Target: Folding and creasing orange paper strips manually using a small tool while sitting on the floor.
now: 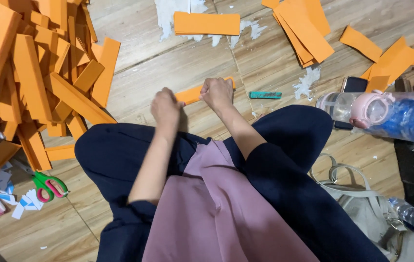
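Gripping one orange paper strip (191, 94) at both ends: left hand (165, 106) and right hand (216, 92) clamped; big strip pile (37, 73) far left.

green-handled scissors (49, 186) on floor lower left; teal stick (265, 95) near phone (352, 87); pink-lidded bottle (362, 107) at right.

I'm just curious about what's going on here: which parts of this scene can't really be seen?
Head view only:
- Orange strip: its middle and right part hidden by the hands, left and right.
- Orange pile: cut off by the left and top edges.
- Phone: partly hidden by the bottle.
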